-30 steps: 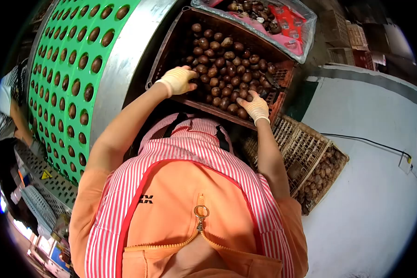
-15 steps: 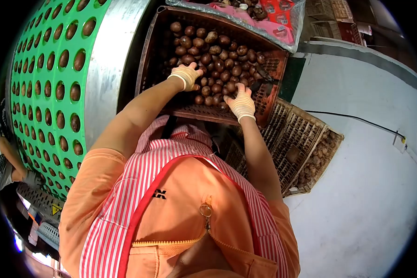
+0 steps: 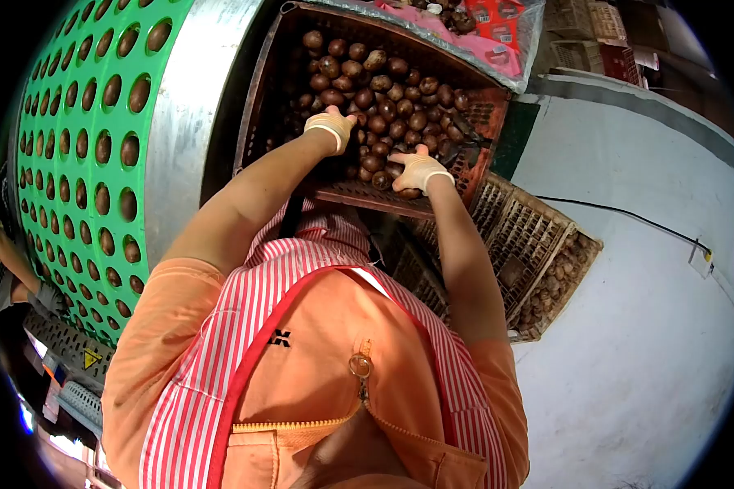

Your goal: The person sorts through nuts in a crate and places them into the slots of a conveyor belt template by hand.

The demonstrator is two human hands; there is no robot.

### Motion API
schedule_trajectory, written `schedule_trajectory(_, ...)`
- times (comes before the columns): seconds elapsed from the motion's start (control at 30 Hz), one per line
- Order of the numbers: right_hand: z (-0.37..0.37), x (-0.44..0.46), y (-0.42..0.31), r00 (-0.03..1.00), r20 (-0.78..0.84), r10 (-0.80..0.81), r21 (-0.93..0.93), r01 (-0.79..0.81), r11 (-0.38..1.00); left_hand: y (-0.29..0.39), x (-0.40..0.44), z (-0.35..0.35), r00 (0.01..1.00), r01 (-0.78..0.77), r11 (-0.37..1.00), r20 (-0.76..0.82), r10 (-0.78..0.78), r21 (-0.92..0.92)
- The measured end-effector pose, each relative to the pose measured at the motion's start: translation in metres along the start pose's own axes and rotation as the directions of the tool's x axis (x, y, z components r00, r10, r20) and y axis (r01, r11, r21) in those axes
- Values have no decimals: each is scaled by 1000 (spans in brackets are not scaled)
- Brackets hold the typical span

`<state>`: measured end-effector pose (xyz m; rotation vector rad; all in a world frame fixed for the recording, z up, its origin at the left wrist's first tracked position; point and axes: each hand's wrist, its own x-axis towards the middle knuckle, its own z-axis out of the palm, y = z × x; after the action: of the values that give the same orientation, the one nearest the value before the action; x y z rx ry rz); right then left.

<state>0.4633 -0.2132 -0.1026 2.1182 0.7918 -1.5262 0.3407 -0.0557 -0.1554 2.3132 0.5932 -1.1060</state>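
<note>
A reddish-brown plastic crate (image 3: 334, 192) in front of me holds many dark purple-brown round passion fruits (image 3: 381, 82). My left hand (image 3: 332, 129), in a cream fingerless glove, reaches over the left side of the pile. Its thumb and a finger show apart against the fruits; the other fingers are partly hidden. At the crate's near right, my right hand (image 3: 424, 172), gloved the same way, rests on the fruits with fingers spread and fingertips touching them. A dark object (image 3: 463, 151) that I cannot make out lies just beyond it, near the right wall.
A green machine drum (image 3: 90, 155) with fruits in its holes and a metal rim (image 3: 189, 98) stands at left. Another person's gloved hand (image 3: 49, 300) is beside it. Stacked crates (image 3: 538, 253) sit at right against the white wall (image 3: 636, 326). A pink bag (image 3: 506, 61) lies behind.
My left hand has moved slightly right on the pile. My right hand has turned leftward and its fingers have spread over the near fruits. The drum's holes have shifted.
</note>
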Motion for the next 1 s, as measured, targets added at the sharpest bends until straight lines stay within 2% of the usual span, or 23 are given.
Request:
schedule_trajectory(0.03,0,-4,-9,999,-34,23,-151,-28,988,3,3,3,1000,25,999,-18,-25,19)
schedule_trajectory(0.07,2,-6,-14,997,-69,30,-157,-41,987,3,11,16,993,41,997,-113,-33,71)
schedule_trajectory(0.1,14,-6,-16,976,-217,-2,-150,-31,988,1,29,39,979,95,995,-182,-96,-14)
schedule_trajectory(0.17,34,0,-16,926,-374,-60,-228,-28,973,-4,56,70,931,148,969,-302,-203,-195)
schedule_trajectory(0.27,40,0,-11,889,-440,-125,-253,11,967,-11,63,82,880,62,917,-412,-236,-393)
schedule_trajectory(0.3,40,0,-8,862,-477,-170,-277,36,960,-16,69,81,871,29,921,-442,-214,-389)
schedule_trajectory(0.37,47,8,1,781,-582,-229,-266,84,960,-15,15,31,892,18,995,-447,-62,-102)
schedule_trajectory(0.4,49,9,4,752,-621,-220,-205,115,972,-16,0,11,926,50,995,-371,-77,-81)
schedule_trajectory(0.47,46,2,7,755,-630,-182,-95,157,983,-21,-5,-5,983,19,999,-182,-26,-37)
schedule_trajectory(0.5,47,3,9,750,-636,-181,-86,164,983,-26,21,19,979,16,1000,-204,-15,-1)
schedule_trajectory(0.57,46,8,8,796,-581,-172,-113,131,985,-12,18,25,984,133,991,-124,-129,32)
schedule_trajectory(0.63,33,-10,-2,886,-444,-132,-138,78,987,-4,-13,9,981,159,985,-103,-165,-68)
schedule_trajectory(0.7,34,-15,-11,903,-414,-111,-205,27,978,-9,-24,3,991,92,990,-85,-102,-111)
schedule_trajectory(0.77,30,-13,-8,918,-373,-136,-208,60,976,-16,-10,3,997,68,994,-27,-70,-86)
schedule_trajectory(0.87,38,-6,-2,873,-440,-209,-241,110,964,-18,-33,-9,999,-7,985,35,13,-170)
schedule_trajectory(0.9,38,-3,0,858,-454,-241,-256,133,957,-14,-51,-12,998,-41,990,-55,34,-133)
schedule_trajectory(0.97,39,1,-1,854,-459,-246,-282,123,952,-11,-61,-18,987,-105,989,107,116,-102)
schedule_trajectory(1.0,40,6,1,857,-449,-253,-305,120,945,-6,-63,-16,984,-79,992,153,94,-98)
